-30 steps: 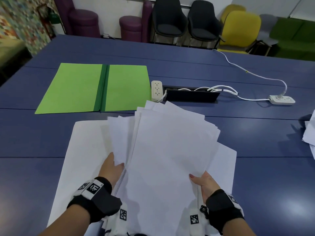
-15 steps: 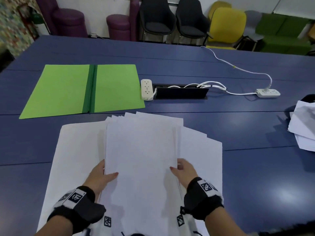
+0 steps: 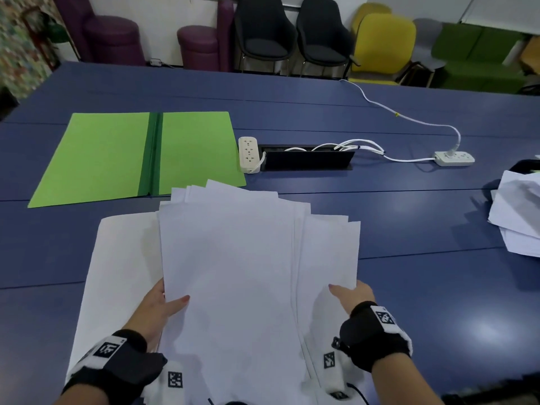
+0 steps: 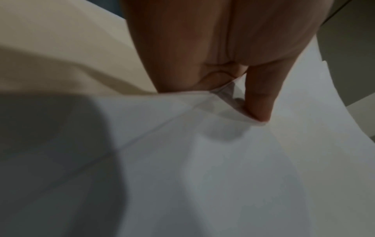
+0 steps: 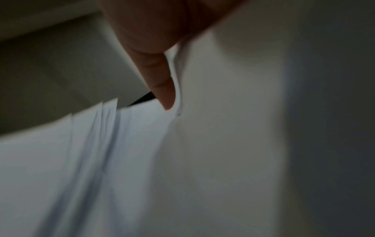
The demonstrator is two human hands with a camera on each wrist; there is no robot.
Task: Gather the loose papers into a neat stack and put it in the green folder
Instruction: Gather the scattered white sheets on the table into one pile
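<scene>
Both hands on a fanned bundle of white papers (image 3: 228, 258) over the blue worktop (image 3: 409, 287). Left hand (image 3: 159, 306) gripping the bundle's left edge, thumb on top, fingers hidden beneath the sheets; left wrist view shows the same thumb (image 4: 261, 96) pressed onto paper. Right hand (image 3: 352, 296) clamped on the right edge, thumb lying across the top sheet, fingers under; right wrist view blurred, one fingertip (image 5: 166, 96) against sheet edges. Sheets not squared: far edges staggered, several corners sticking out at the top and right. One larger white sheet (image 3: 117, 273) flat on the worktop beneath the bundle, showing at the left.

Green folder (image 3: 117, 153) lying open and flat, far left of the bundle, darker green spine down the middle, nothing on it; the bundle's far corner overlaps its near right corner in the head view, contact not clear. No readable writing on papers or folder. Black-and-white square marker tags on both wristbands (image 3: 380, 331), no legible text.

White power strip (image 3: 248, 154) just right of the folder, beside a black cable box (image 3: 306, 160) set in the worktop. Second power strip (image 3: 454, 157) farther right, white cable running away. Another pile of white paper (image 3: 517, 217) at the right edge. Chairs (image 3: 263, 30) along the far wall.
</scene>
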